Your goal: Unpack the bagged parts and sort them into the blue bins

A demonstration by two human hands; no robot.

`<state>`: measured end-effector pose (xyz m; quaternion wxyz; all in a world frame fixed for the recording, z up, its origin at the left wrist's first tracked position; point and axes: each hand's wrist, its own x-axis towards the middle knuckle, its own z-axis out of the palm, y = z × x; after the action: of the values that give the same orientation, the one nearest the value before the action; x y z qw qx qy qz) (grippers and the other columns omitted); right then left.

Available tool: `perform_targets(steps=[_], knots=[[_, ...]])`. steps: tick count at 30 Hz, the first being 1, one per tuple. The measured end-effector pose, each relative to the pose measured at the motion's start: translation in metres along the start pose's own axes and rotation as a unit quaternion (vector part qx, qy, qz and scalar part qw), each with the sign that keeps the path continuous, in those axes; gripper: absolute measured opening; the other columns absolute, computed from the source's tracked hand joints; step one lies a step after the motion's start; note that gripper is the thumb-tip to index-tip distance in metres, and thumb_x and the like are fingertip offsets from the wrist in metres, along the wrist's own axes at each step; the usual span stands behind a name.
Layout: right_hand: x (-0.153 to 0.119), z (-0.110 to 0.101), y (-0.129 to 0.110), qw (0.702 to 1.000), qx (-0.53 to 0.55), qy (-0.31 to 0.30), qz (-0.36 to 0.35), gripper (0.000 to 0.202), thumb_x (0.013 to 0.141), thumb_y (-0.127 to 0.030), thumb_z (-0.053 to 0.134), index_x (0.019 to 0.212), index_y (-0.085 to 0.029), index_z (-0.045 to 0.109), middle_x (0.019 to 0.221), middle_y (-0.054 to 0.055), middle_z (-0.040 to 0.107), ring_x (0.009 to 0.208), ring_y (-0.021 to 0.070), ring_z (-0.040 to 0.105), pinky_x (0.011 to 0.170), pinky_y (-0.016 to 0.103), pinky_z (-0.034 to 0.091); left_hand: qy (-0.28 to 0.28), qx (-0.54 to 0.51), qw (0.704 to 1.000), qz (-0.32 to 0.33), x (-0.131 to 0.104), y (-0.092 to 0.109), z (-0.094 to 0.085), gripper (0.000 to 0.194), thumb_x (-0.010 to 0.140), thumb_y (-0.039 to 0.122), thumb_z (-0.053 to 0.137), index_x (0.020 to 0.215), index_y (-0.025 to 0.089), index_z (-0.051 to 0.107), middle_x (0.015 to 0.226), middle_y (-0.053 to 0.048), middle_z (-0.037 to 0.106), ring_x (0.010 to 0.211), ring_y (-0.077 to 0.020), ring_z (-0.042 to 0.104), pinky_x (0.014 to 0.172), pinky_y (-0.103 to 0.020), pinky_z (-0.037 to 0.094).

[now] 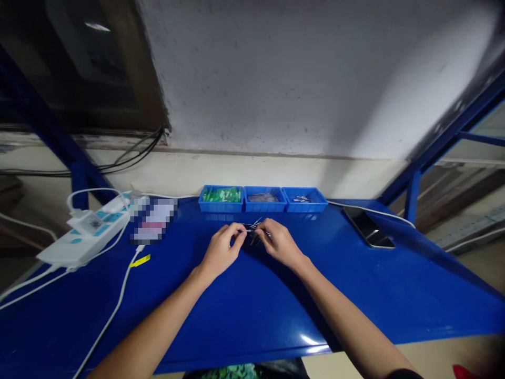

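My left hand (226, 245) pinches one end of a thin, light rod (249, 230) between thumb and fingertips. The other end runs to the fingertips of my right hand (278, 242), which are also closed on it. What kind of piece it is is too small to make out. Several thin dark and shiny sticks, one with a green tip, lie on the blue table (252, 310) just under and behind the fingertips. Three small blue bins stand beyond my hands: one with green pieces (221, 195), one with clear-wrapped pieces (263, 197), one with thin metal pieces (303, 199).
A white power strip (84, 237) with plugs and cables stands at the left. Beside it lies a blurred-out phone (155, 221) on a white cable with a yellow tag (140, 261). A dark phone (367, 227) lies at the right. A wall (284, 79) rises behind the table.
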<state>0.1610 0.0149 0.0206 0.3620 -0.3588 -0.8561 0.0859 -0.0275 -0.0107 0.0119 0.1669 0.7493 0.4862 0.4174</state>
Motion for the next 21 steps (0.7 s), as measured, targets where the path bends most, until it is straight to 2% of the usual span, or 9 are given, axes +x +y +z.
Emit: perform_targets(steps=[2, 5, 8, 12, 15, 18, 20, 21], knots=[[0.0, -0.001, 0.0, 1.0, 0.0, 0.005, 0.003, 0.017, 0.093, -0.028, 0.041, 0.083, -0.019, 0.053, 0.075, 0.005, 0.058, 0.068, 0.0162, 0.054, 0.063, 0.028, 0.042, 0.0, 0.018, 1.0, 0.012, 0.0, 0.0, 0.0, 0.019, 0.091, 0.031, 0.044, 0.085, 0.021, 0.059, 0.075, -0.001, 0.063, 0.073, -0.0151, 0.059, 0.068, -0.026, 0.044], [-0.001, -0.003, -0.001, 1.0, 0.008, 0.001, 0.004, 0.013, 0.09, -0.03, 0.049, 0.096, -0.02, 0.053, 0.08, 0.005, 0.06, 0.075, 0.0173, 0.056, 0.069, 0.029, 0.044, 0.002, 0.028, 1.0, 0.006, 0.0, -0.001, -0.001, 0.027, 0.091, 0.031, 0.042, 0.073, 0.02, 0.058, 0.067, 0.0, 0.06, 0.067, -0.0145, 0.057, 0.065, -0.025, 0.043], [-0.002, -0.004, -0.003, 1.0, 0.013, -0.006, -0.011, 0.015, 0.088, -0.026, 0.051, 0.102, -0.02, 0.053, 0.083, 0.005, 0.061, 0.077, 0.0175, 0.057, 0.07, 0.03, 0.044, -0.005, 0.002, 1.0, 0.004, 0.0, 0.001, -0.003, 0.032, 0.092, 0.03, 0.04, 0.065, 0.019, 0.053, 0.062, 0.001, 0.057, 0.063, -0.014, 0.056, 0.064, -0.025, 0.042], [-0.002, -0.005, -0.005, 0.999, -0.001, -0.003, -0.041, 0.012, 0.091, -0.021, 0.044, 0.092, -0.02, 0.056, 0.081, 0.005, 0.061, 0.075, 0.0168, 0.056, 0.069, 0.029, 0.043, -0.022, -0.025, 0.999, 0.001, 0.001, 0.004, -0.004, 0.033, 0.093, 0.03, 0.036, 0.066, 0.019, 0.051, 0.062, 0.001, 0.057, 0.062, -0.0134, 0.056, 0.064, -0.024, 0.041], [0.003, -0.014, 0.004, 0.998, -0.042, 0.034, -0.042, 0.016, 0.092, -0.022, 0.042, 0.09, -0.019, 0.057, 0.079, 0.006, 0.062, 0.074, 0.0175, 0.056, 0.069, 0.03, 0.043, -0.023, -0.029, 0.999, 0.001, 0.002, 0.002, -0.006, 0.025, 0.091, 0.026, 0.038, 0.073, 0.019, 0.054, 0.065, 0.001, 0.059, 0.064, -0.0137, 0.056, 0.065, -0.024, 0.041], [0.01, -0.033, 0.029, 0.984, -0.103, 0.138, 0.036, 0.02, 0.091, -0.028, 0.041, 0.088, -0.018, 0.058, 0.079, 0.007, 0.062, 0.073, 0.0187, 0.057, 0.07, 0.032, 0.043, 0.016, 0.012, 1.0, 0.007, 0.004, -0.007, -0.012, 0.022, 0.083, 0.019, 0.043, 0.063, 0.02, 0.054, 0.059, 0.002, 0.058, 0.062, -0.0144, 0.054, 0.063, -0.025, 0.039], [0.01, -0.046, 0.05, 0.957, -0.147, 0.201, 0.151, 0.027, 0.09, -0.035, 0.043, 0.106, -0.016, 0.055, 0.076, 0.007, 0.062, 0.07, 0.0203, 0.057, 0.068, 0.033, 0.043, 0.042, 0.049, 0.998, 0.005, 0.006, -0.014, -0.016, 0.026, 0.076, 0.016, 0.044, 0.051, 0.02, 0.048, 0.051, 0.002, 0.052, 0.057, -0.0147, 0.051, 0.059, -0.025, 0.037], [0.009, -0.05, 0.06, 0.948, -0.151, 0.202, 0.195, 0.039, 0.087, -0.038, 0.047, 0.118, -0.014, 0.049, 0.077, 0.006, 0.063, 0.069, 0.0211, 0.058, 0.066, 0.033, 0.043, 0.053, 0.059, 0.997, 0.002, 0.007, -0.018, -0.018, 0.027, 0.075, 0.014, 0.043, 0.048, 0.02, 0.045, 0.048, 0.002, 0.05, 0.055, -0.0147, 0.049, 0.057, -0.026, 0.036]])
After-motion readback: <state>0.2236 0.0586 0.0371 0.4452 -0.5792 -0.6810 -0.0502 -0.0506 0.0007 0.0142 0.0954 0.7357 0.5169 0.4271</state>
